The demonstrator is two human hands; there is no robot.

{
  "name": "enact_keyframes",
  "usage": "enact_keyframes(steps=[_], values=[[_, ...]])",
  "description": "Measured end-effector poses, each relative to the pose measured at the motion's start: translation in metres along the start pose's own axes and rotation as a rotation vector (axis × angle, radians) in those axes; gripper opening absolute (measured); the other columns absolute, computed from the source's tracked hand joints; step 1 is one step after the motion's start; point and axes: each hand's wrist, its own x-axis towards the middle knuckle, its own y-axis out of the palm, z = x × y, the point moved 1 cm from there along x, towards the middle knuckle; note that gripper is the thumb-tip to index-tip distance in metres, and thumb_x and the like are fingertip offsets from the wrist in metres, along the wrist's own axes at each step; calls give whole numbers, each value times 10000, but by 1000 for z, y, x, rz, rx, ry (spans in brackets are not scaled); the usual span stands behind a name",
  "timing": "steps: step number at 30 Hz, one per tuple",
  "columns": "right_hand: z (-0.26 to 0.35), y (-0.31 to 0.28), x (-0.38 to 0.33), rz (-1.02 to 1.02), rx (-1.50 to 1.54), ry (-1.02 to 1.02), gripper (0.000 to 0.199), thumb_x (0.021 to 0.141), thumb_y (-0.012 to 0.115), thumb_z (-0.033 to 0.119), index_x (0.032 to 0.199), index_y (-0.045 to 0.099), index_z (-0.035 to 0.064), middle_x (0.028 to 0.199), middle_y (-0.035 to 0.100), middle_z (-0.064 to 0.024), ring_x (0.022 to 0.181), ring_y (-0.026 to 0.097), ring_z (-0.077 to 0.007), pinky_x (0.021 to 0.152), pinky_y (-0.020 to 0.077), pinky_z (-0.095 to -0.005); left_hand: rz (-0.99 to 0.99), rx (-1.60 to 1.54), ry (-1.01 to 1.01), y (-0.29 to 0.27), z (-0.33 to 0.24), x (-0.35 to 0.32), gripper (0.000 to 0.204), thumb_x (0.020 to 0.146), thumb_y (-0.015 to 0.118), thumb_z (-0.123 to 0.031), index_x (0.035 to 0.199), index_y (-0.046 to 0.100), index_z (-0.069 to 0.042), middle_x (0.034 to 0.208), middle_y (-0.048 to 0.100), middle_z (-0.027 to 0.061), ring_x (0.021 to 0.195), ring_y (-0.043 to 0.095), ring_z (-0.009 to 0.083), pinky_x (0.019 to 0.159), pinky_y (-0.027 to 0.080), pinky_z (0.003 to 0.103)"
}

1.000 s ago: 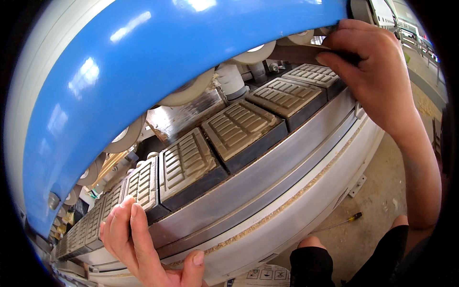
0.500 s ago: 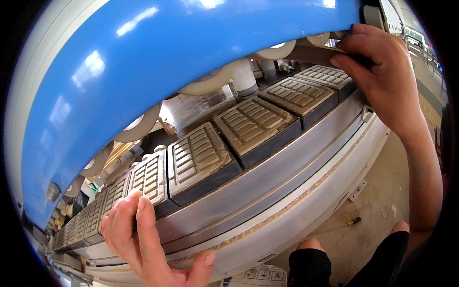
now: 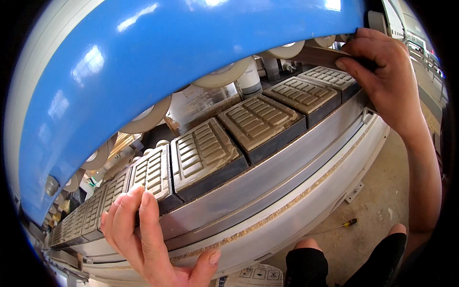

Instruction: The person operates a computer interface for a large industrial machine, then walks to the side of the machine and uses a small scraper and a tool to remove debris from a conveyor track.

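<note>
Since a second ago: both hands have kept their stations; the row of pads sits a little lower and further left in the frame, which looks like the head turning more than anything moving.
Left hand [image 3: 143,239]: lower left of the frame, fingers spread flat on the grey track rail [image 3: 267,179], fingertips up against the near edge of a ribbed pad, thumb hooked over the white lower edge [image 3: 306,210]. Open, bracing, clamped on nothing.
Track pads [image 3: 205,153]: a chain of ribbed, tan-topped blocks, dusted with sawdust.
Long axis: the chain runs from lower left to upper right, bending with the lens; each pad's ribs lie across that run.
Blue hood [image 3: 167,71]: raised, filling the upper left and centre, with pale rollers [image 3: 222,74] beneath it.
Right hand [image 3: 382,76]: upper right, fingers closed round a thin dark strip [image 3: 320,55] at the hood's far end, just above the last pads.
Step in hand: by my reckoning, feeding or seating that strip under the rollers.
Next move calls for: keeping the strip in line with the chain, the left hand steady.
Floor: a small screwdriver [image 3: 342,225] lies at lower right.
</note>
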Motion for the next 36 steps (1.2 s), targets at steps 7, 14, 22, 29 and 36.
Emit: enact_keyframes(steps=[7, 14, 22, 29, 36], values=[[-1, -2, 2, 11, -4, -19, 110, 809, 743, 3, 830, 654, -59, 786, 573, -120, 681, 568, -245, 614, 429, -360, -11, 7, 17, 1, 1, 0, 832, 886, 595, -656, 1388, 576, 7, 1366, 530, 192, 1188, 467, 385, 1014, 334, 510], [-2, -2, 2, 31, -12, -25, 109, 813, 742, -1, 824, 651, -59, 791, 576, -118, 681, 574, -241, 614, 438, -355, 2, 17, 7, 0, 1, 0, 846, 881, 590, -670, 1384, 577, 10, 1370, 532, 189, 1196, 468, 381, 1023, 326, 510], [-7, -1, 1, 37, 3, -42, 107, 812, 734, -12, 837, 646, -67, 793, 568, -123, 682, 573, -247, 617, 441, -354, 224, 95, -37, -10, 2, -2, 889, 905, 573, -655, 1450, 455, 38, 1427, 452, 228, 1351, 381, 386, 1124, 212, 605], [-10, 0, -1, 38, -3, -64, 112, 807, 733, -13, 849, 648, -73, 792, 562, -128, 677, 572, -249, 614, 440, -355, 6, 41, -16, 0, 0, -1, 883, 880, 556, -690, 1382, 562, 36, 1360, 538, 204, 1225, 473, 372, 1059, 309, 515], [-9, -3, 0, 61, -19, -64, 116, 804, 743, 1, 838, 655, -68, 784, 560, -126, 674, 572, -246, 610, 438, -356, 3, 98, -68, 4, -3, -5, 1007, 869, 470, -778, 1370, 536, 93, 1370, 517, 238, 1302, 461, 375, 1117, 289, 532]])
